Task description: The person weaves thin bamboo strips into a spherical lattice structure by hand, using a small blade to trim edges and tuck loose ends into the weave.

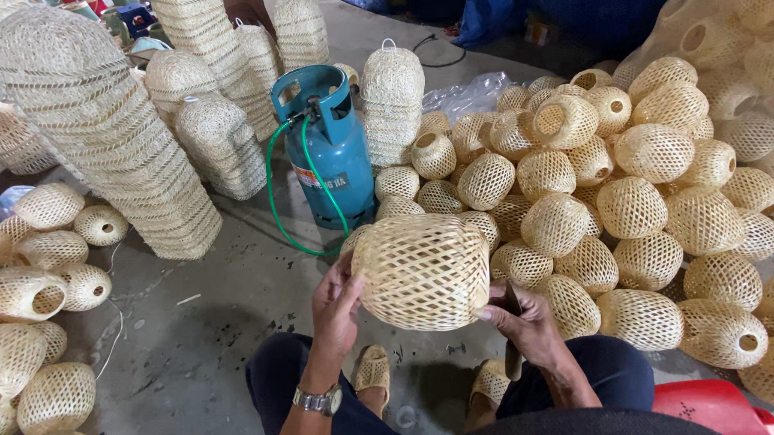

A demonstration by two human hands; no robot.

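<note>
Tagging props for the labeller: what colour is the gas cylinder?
Teal-blue gas cylinder, with a green hose attached; clearest in the head view.

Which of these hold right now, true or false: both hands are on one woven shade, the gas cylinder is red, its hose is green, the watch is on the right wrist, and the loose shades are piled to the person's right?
1. Both the left hand and the right hand are on one woven shade. True.
2. The gas cylinder is red. False: it is blue-teal.
3. The hose from the cylinder is green. True.
4. The watch is on the right wrist. False: it is on the left wrist.
5. A big pile of loose shades lies to the person's right. True.
</note>
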